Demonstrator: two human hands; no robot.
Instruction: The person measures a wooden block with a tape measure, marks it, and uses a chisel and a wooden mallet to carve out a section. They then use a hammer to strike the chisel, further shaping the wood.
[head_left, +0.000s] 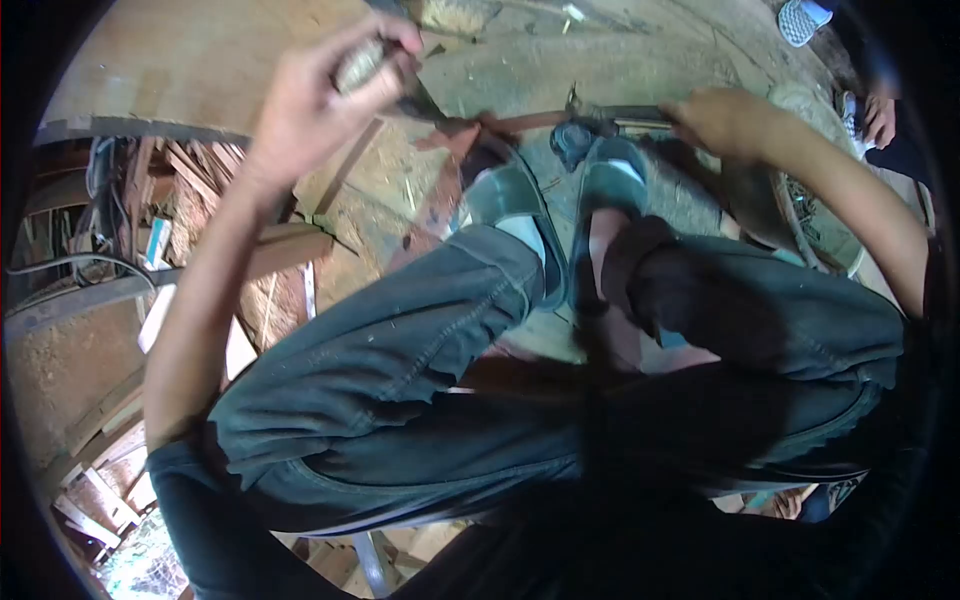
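Observation:
At the upper left, my left hand [325, 95] is closed around a pale, rough, rounded lump [362, 66]. A dark narrow piece [424, 106] shows just beyond its fingers, near a reddish-brown wooden piece [455, 138] on the floor. My right hand [722, 122], on the right side, grips the end of a long-handled tool [640, 114]. That tool reaches left, in front of my shoes, to a small upright metal point [573, 99]. A dark blue bundle [572, 143] lies beside the tool, close to the toe of my right shoe [613, 180].
Wood scraps [200, 170] and a cable [100, 180] crowd the left side, under a large board [160, 65]. A wooden block [290, 248] lies beside my left knee. Another person's hand [880, 120] and patterned shoe [803, 20] appear at the upper right.

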